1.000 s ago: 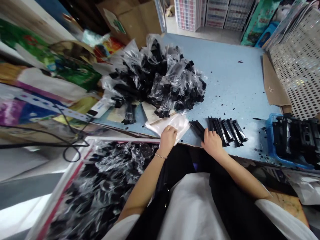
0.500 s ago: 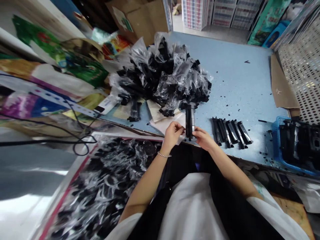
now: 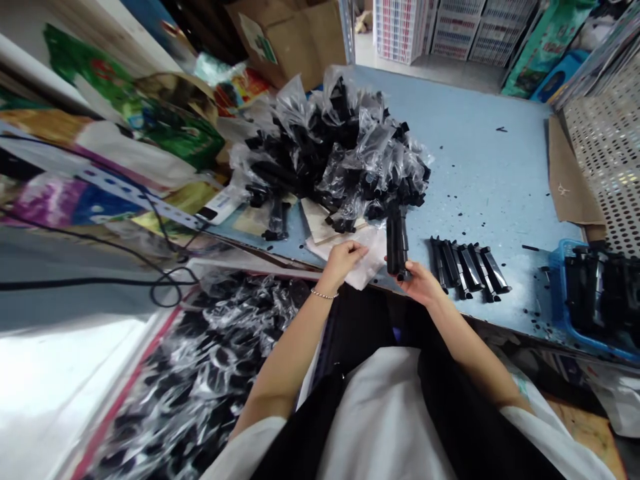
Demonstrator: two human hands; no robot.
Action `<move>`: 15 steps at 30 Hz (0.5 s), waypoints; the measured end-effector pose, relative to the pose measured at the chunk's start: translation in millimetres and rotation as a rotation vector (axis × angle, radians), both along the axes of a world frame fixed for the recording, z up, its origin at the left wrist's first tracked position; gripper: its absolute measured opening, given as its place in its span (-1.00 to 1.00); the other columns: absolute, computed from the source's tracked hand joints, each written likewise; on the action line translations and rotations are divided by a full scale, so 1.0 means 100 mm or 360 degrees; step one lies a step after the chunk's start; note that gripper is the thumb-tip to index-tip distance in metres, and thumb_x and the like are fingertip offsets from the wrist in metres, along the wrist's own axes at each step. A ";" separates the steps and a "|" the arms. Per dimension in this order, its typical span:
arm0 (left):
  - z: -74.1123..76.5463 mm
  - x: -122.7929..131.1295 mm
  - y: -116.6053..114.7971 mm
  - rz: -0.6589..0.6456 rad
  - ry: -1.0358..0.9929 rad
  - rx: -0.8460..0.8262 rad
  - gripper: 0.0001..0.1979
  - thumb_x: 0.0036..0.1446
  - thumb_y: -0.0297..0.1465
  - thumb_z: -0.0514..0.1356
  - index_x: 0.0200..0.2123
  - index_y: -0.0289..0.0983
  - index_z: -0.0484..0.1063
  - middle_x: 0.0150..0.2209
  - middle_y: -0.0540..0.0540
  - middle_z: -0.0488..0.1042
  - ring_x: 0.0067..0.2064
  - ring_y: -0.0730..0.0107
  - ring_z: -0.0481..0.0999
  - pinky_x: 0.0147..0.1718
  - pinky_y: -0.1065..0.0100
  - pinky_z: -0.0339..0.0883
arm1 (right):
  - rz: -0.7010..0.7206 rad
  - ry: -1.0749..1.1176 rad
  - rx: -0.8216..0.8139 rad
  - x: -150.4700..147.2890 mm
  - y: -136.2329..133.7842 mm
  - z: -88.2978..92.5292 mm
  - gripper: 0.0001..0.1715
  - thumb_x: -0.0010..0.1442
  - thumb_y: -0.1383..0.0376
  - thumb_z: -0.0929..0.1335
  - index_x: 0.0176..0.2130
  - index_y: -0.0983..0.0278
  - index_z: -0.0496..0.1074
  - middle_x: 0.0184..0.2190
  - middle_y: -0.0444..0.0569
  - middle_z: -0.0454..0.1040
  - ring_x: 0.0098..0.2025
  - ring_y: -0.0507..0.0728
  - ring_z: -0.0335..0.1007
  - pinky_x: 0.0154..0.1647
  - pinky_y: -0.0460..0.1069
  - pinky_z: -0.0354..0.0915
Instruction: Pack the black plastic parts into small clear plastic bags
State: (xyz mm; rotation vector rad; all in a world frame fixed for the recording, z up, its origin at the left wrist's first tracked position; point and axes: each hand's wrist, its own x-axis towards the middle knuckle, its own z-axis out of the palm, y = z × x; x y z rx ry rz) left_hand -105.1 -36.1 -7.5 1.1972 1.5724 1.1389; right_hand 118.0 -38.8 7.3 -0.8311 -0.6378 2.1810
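My right hand (image 3: 419,281) is closed round the lower end of some long black parts (image 3: 397,243), held upright at the table's front edge. To the left, my left hand (image 3: 344,261) rests on a stack of thin clear plastic bags (image 3: 369,257), its fingers pressed together at the left side of the stack; whether a bag is between them is too small to tell. Behind both hands lies a big heap of bagged black parts (image 3: 345,143). Several unbagged black parts (image 3: 470,267) lie in a row to the right of my right hand.
On the right edge of the blue table (image 3: 490,167) stands a blue basket (image 3: 559,293) of black parts. A cardboard piece (image 3: 570,177) lies behind it. Below left is a large container with more bagged parts (image 3: 210,373). Colourful packages (image 3: 175,133) line the left.
The black parts have moved slightly right and tilted in my right hand. My left hand has moved a little away from them. The whole view has shifted slightly.
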 end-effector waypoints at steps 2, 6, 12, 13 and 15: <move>0.05 0.07 -0.07 -0.0053 -0.0063 -0.0005 -0.75 0.03 -0.21 0.31 -0.47 -0.30 0.53 -0.53 -0.01 0.48 -0.47 0.42 0.40 -0.44 0.40 0.26 | 0.0043 0.0042 0.0036 -0.15 0.03 0.00 -0.67 -0.05 0.24 0.56 -0.25 0.24 0.51 -0.34 -0.15 0.59 -0.33 0.03 0.50 -0.33 -0.09 0.44; 0.11 0.06 -0.20 0.0056 -0.0060 0.0069 -0.79 -0.02 -0.25 0.35 -0.41 -0.29 0.56 -0.44 -0.03 0.54 -0.39 0.39 0.46 -0.34 0.38 0.32 | -0.0146 -0.0022 0.0077 -0.25 0.12 -0.05 -0.70 -0.10 0.23 0.59 -0.37 0.24 0.50 -0.41 -0.19 0.56 -0.38 -0.01 0.46 -0.37 -0.13 0.42; 0.13 0.11 -0.26 0.0178 0.0071 0.0260 -0.81 0.09 -0.27 0.33 -0.35 -0.28 0.52 -0.39 -0.03 0.53 -0.36 0.38 0.48 -0.30 0.37 0.38 | -0.0155 -0.0020 -0.0046 0.02 0.06 -0.05 -0.73 -0.02 0.22 0.56 -0.30 0.24 0.53 -0.33 -0.10 0.62 -0.26 0.09 0.57 -0.41 -0.11 0.42; 0.12 0.16 -0.28 0.0146 0.0155 0.0329 -0.86 0.14 -0.31 0.29 -0.31 -0.28 0.52 -0.35 -0.05 0.54 -0.33 0.38 0.49 -0.27 0.36 0.40 | -0.0125 -0.0008 -0.0053 0.04 0.05 -0.03 -0.73 -0.01 0.24 0.56 -0.28 0.25 0.54 -0.31 -0.09 0.62 -0.25 0.09 0.57 -0.39 -0.10 0.44; 0.11 0.25 -0.32 0.0062 0.0431 0.0497 -0.91 0.21 -0.43 0.20 -0.26 -0.26 0.52 -0.23 -0.10 0.57 -0.21 0.32 0.54 -0.15 0.31 0.45 | -0.0178 -0.0035 -0.0026 0.08 0.03 0.04 -0.75 -0.03 0.31 0.55 -0.28 0.25 0.55 -0.33 -0.12 0.62 -0.31 0.05 0.54 -0.37 -0.12 0.45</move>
